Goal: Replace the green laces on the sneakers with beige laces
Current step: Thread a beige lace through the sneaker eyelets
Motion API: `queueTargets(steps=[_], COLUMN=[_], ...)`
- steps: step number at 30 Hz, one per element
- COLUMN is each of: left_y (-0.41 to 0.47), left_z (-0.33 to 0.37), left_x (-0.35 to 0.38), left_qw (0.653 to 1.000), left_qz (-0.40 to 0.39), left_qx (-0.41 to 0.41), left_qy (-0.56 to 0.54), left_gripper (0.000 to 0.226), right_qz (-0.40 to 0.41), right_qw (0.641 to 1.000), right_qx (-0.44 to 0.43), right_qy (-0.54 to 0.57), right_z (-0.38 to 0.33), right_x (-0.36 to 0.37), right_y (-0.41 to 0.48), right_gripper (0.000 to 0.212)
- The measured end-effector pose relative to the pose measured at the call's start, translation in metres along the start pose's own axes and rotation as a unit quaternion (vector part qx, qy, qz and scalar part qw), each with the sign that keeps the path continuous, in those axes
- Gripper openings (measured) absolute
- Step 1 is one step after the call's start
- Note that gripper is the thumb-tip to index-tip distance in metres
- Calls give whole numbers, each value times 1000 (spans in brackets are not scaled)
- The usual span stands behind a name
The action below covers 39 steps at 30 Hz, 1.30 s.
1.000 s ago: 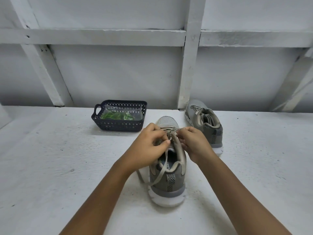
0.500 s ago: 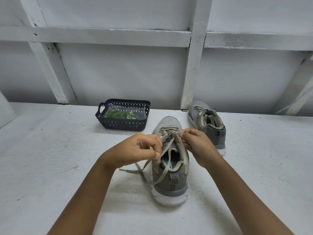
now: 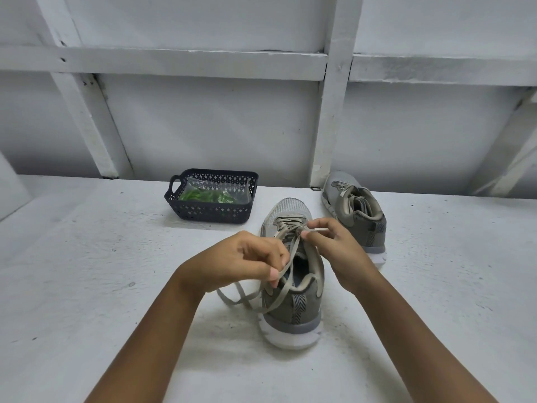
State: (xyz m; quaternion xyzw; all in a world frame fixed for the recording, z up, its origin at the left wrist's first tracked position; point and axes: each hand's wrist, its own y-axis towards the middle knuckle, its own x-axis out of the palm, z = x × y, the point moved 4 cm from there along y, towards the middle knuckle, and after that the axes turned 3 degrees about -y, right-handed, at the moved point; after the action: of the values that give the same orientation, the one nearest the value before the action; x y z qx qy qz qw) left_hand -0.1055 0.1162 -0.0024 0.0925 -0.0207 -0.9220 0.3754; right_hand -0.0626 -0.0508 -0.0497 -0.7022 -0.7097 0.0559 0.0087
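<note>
At six o'clock on the desk (image 3: 87, 271), both hands pinch the beige lace (image 3: 286, 257) of the near sneaker (image 3: 293, 309), left hand (image 3: 241, 260) drawing slack, right hand (image 3: 334, 245) steadying; green laces (image 3: 206, 196) sit in the basket (image 3: 209, 213) at eleven.

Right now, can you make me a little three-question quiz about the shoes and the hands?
1. True or false: the basket holds green laces in a clear bag.
2. Which hand pinches a beige lace beside the near sneaker? A) left hand B) neither
3. Fill in: the far sneaker stands to the ____ of the near one.

Key: 1 true; 2 A; 3 right
</note>
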Motion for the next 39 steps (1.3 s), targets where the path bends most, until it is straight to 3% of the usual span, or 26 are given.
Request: queueTargets(steps=[7,10,14,20,30,33,35,39], left_y=[3,9,18,26,28,23,17,4], left_z=[4,5,3,0,8,9,17,40], left_x=[3,2,-2,-1,12,7,-1,-15], left_qw=[984,970,933,873,925,941,933,846], left_qz=[-31,-2,47,40,-14,47,117,212], left_qx=[-112,-134,-162,-242,-219,-216,-198,-143], left_qy=[134,201,318,422,310,257,278,468], left_gripper=[21,15,10,38,36,18,11,17], right_qz=[20,18,14,11,3,1,-2,-3], right_qw=[1000,1000,1000,1000,1000,1000,1000,1000], right_qx=[-7,-9,-12,-5,-3,-6,-3,-1], right_qy=[8,8,3,4,9,4,-1,-17], right_z=[3,4,4,4,3,4,4,3], right_x=[-1,0,0,-1,-2,-3,-2,-2], right_y=[1,1,1,2,2,2,3,4], right_gripper=[7,6,5,4,2,2,3,3])
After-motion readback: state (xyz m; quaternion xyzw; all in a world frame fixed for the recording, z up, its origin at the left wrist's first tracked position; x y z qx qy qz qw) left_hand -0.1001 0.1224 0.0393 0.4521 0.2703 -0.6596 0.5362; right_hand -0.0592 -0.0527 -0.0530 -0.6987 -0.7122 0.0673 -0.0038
